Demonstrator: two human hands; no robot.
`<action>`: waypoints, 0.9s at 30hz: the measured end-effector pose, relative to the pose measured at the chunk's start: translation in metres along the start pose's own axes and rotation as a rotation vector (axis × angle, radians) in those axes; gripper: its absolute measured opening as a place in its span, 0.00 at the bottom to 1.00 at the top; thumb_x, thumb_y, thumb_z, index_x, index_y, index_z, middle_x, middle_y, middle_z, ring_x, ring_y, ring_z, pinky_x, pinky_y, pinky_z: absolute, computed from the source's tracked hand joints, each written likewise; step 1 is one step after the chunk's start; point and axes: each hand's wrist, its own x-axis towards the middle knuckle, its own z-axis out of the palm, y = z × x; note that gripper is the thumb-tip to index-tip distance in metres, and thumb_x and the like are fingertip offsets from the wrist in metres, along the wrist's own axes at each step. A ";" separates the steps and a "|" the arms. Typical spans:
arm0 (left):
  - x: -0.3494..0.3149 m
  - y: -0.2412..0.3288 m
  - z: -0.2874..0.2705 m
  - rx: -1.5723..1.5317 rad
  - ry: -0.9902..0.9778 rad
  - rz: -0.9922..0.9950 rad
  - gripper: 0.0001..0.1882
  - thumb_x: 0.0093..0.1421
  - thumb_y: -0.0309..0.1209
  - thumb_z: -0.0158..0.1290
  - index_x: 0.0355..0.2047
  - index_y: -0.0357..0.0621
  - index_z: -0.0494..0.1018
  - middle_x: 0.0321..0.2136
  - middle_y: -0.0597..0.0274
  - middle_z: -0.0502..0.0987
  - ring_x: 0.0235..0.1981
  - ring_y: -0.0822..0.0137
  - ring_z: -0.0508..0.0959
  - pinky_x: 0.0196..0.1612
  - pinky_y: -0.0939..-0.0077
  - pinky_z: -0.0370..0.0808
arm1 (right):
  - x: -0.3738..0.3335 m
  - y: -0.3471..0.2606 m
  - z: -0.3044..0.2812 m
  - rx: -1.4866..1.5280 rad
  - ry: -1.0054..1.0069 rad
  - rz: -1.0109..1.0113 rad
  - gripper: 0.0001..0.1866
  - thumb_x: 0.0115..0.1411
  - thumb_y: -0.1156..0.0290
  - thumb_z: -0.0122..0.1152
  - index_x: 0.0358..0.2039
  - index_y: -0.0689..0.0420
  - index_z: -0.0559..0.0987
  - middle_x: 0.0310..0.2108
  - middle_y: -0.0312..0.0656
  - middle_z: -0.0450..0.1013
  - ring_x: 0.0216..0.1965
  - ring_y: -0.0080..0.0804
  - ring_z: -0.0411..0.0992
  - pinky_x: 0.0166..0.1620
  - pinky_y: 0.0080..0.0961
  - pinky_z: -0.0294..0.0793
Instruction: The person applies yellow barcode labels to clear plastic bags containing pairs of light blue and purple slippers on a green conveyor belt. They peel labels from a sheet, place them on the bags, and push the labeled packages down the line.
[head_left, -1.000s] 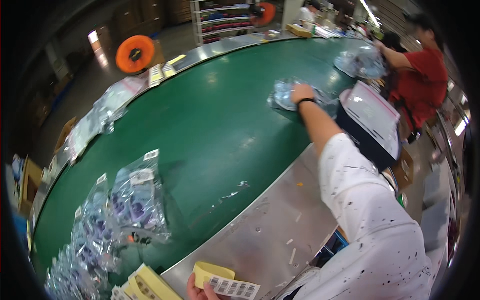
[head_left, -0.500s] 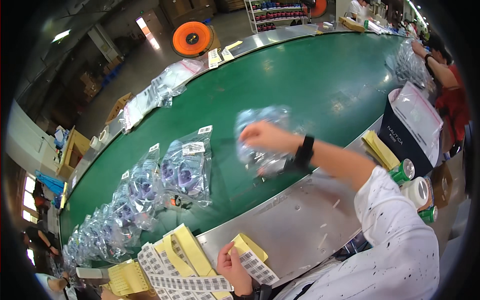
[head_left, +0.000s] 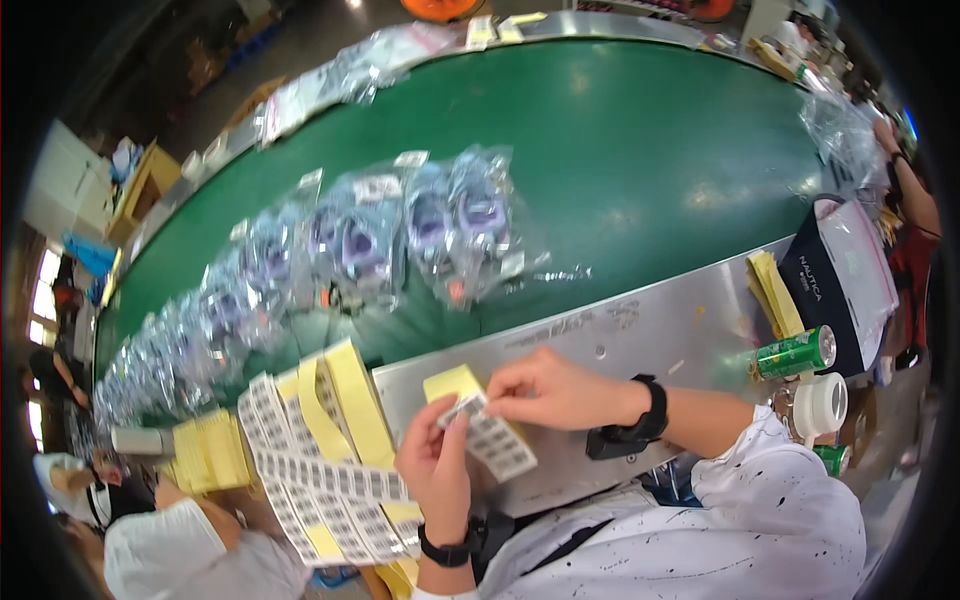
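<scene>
My left hand [head_left: 436,470] pinches a short strip of white barcode labels [head_left: 503,447] on yellow backing, above the metal table edge. At the strip's upper corner, the closed fingertips of my right hand [head_left: 560,390] meet my left thumb. Whether a single label has come loose between them is too small to tell. Beyond my hands, a clear bag with a pair of light blue shoes with purple insides [head_left: 432,222] lies on the green belt. To its left stretches a row of similar bagged pairs [head_left: 265,255], a white label on several of them.
More label sheets [head_left: 330,480] lie left of my hands. On the right are folded yellow paper [head_left: 775,295], a dark box [head_left: 815,285] with plastic bags, a green can [head_left: 795,352] and a white-lidded jar [head_left: 822,405]. Co-workers sit at both sides.
My right hand has let go of the bagged shoes, now beside the row, and come back to the label strip. My left hand has lifted the strip slightly. The view has tilted down.
</scene>
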 end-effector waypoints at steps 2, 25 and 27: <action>-0.002 0.002 0.010 -0.038 -0.027 0.008 0.14 0.59 0.19 0.53 0.46 0.34 0.73 0.33 0.63 0.78 0.31 0.80 0.75 0.35 0.89 0.70 | -0.006 -0.006 -0.003 0.035 0.116 0.020 0.07 0.55 0.73 0.62 0.30 0.64 0.79 0.25 0.41 0.75 0.26 0.23 0.70 0.31 0.22 0.69; 0.002 -0.009 0.014 -0.112 -0.153 -0.093 0.22 0.58 0.16 0.51 0.54 0.32 0.64 0.43 0.51 0.77 0.39 0.74 0.78 0.38 0.86 0.74 | 0.002 -0.014 -0.017 -0.361 0.178 -0.455 0.05 0.50 0.78 0.61 0.25 0.60 0.72 0.28 0.42 0.67 0.33 0.40 0.68 0.35 0.32 0.69; 0.007 -0.008 0.016 -0.140 -0.117 -0.064 0.22 0.59 0.16 0.51 0.54 0.32 0.64 0.45 0.49 0.76 0.41 0.72 0.78 0.39 0.85 0.74 | 0.022 -0.008 -0.029 -0.262 0.189 -0.364 0.05 0.51 0.79 0.61 0.24 0.61 0.72 0.29 0.42 0.68 0.33 0.41 0.68 0.35 0.32 0.69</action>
